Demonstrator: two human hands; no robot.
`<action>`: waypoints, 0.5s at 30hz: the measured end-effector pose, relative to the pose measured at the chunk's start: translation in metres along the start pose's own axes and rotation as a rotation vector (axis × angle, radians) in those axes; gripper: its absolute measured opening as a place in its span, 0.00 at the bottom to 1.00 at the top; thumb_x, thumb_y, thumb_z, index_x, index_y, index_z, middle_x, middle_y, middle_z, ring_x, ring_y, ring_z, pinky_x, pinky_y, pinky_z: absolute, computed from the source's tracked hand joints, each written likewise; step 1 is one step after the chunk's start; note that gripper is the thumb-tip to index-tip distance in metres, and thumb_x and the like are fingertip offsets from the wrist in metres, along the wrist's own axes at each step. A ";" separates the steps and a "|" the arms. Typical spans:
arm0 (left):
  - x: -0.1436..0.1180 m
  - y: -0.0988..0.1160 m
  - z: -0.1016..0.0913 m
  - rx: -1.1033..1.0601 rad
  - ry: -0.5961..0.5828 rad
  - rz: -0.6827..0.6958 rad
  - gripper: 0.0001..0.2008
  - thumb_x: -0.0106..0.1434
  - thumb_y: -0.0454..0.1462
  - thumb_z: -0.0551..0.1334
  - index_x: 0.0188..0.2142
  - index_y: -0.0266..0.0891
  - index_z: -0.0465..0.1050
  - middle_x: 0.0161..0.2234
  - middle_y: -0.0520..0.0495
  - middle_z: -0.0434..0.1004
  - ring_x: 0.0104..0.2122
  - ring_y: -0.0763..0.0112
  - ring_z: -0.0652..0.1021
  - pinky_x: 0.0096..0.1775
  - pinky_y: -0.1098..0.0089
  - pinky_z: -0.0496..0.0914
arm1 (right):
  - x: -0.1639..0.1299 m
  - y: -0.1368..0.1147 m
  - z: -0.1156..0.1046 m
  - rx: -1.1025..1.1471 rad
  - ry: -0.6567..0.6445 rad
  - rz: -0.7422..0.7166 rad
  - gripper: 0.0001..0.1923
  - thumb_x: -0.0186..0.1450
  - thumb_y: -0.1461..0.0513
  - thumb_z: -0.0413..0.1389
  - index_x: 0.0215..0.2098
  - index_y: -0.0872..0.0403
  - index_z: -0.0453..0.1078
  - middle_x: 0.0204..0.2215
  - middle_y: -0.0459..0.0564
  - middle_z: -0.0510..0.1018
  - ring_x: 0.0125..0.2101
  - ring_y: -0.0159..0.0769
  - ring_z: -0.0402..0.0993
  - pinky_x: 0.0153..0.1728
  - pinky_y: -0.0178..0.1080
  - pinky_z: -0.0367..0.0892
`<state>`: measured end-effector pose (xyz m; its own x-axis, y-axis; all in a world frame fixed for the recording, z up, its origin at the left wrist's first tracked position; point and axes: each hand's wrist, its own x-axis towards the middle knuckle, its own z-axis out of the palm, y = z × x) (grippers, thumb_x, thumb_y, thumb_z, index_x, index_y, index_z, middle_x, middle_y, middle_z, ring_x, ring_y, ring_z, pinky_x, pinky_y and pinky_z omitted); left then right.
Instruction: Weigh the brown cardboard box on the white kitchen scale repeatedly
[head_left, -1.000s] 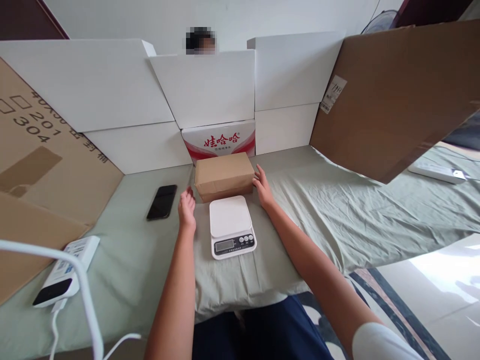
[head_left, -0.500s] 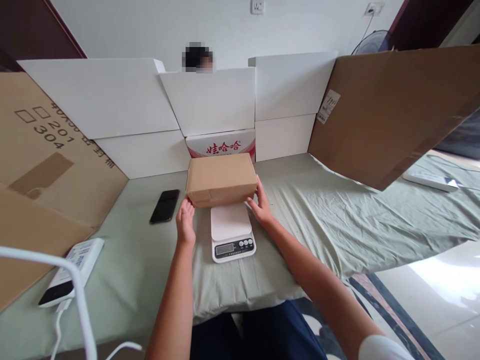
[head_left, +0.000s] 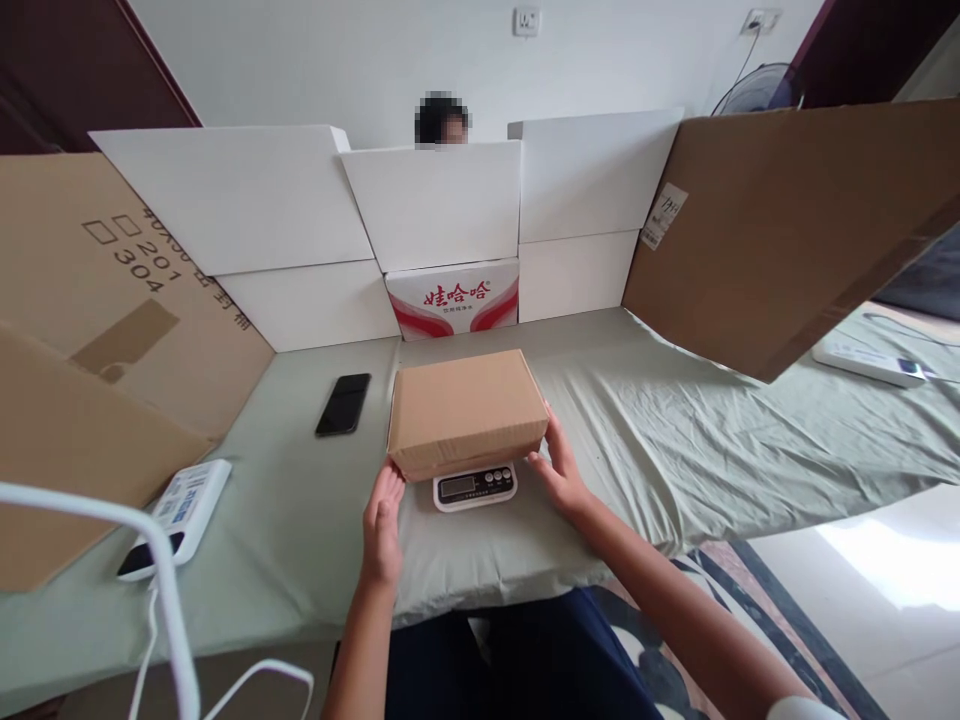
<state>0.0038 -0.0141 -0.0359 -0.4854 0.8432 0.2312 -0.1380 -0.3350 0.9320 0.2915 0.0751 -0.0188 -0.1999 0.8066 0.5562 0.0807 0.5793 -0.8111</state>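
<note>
A closed brown cardboard box is held between my two hands, over the white kitchen scale. It covers the scale's weighing plate; only the front panel with display and buttons shows. Whether the box rests on the plate, I cannot tell. My left hand grips the box's front left corner, its fingertips partly hidden under it. At the front right corner, my right hand presses the side with its thumb toward the front. A black smartphone lies left of the box.
White boxes and a red-and-white printed box form a wall behind. Large brown cardboard panels stand left and right. A white power strip lies left. Behind the wall, a person's head shows.
Both hands have brought the cardboard box down and toward me, so it now covers the scale's plate. The printed box behind shows more fully. My view has shifted slightly left.
</note>
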 end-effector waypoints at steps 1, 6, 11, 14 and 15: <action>0.000 0.001 0.001 0.004 0.001 0.000 0.41 0.64 0.64 0.61 0.65 0.39 0.74 0.67 0.29 0.72 0.70 0.40 0.68 0.71 0.41 0.58 | 0.001 -0.001 0.000 0.005 -0.003 0.000 0.37 0.74 0.45 0.55 0.77 0.33 0.48 0.77 0.46 0.55 0.77 0.52 0.50 0.76 0.61 0.52; 0.004 0.002 0.003 0.030 0.002 0.001 0.42 0.64 0.64 0.61 0.66 0.38 0.73 0.67 0.29 0.72 0.70 0.40 0.68 0.70 0.41 0.58 | 0.004 -0.002 0.002 0.023 -0.019 0.001 0.38 0.75 0.46 0.55 0.77 0.31 0.45 0.77 0.46 0.55 0.77 0.52 0.51 0.74 0.62 0.56; 0.003 0.002 0.002 0.053 0.007 0.002 0.43 0.64 0.64 0.60 0.67 0.38 0.72 0.66 0.29 0.73 0.70 0.41 0.68 0.71 0.43 0.58 | 0.004 0.000 0.002 0.008 -0.034 0.008 0.40 0.75 0.45 0.55 0.78 0.33 0.43 0.79 0.47 0.51 0.78 0.52 0.49 0.74 0.59 0.57; 0.006 0.001 0.003 0.083 0.015 0.001 0.45 0.63 0.65 0.60 0.68 0.37 0.71 0.66 0.29 0.73 0.70 0.41 0.67 0.71 0.43 0.58 | 0.006 0.000 0.002 0.003 -0.034 0.016 0.41 0.74 0.45 0.55 0.79 0.35 0.42 0.79 0.49 0.50 0.78 0.54 0.49 0.74 0.60 0.57; 0.008 0.001 0.005 0.094 0.015 0.001 0.46 0.63 0.66 0.60 0.68 0.37 0.70 0.66 0.29 0.73 0.70 0.40 0.67 0.71 0.43 0.59 | 0.007 0.000 0.003 0.004 -0.033 0.016 0.41 0.74 0.45 0.55 0.79 0.35 0.41 0.79 0.49 0.50 0.78 0.54 0.49 0.74 0.61 0.57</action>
<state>0.0036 -0.0054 -0.0314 -0.4982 0.8365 0.2283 -0.0561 -0.2938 0.9542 0.2875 0.0804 -0.0155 -0.2306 0.8112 0.5373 0.0799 0.5662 -0.8204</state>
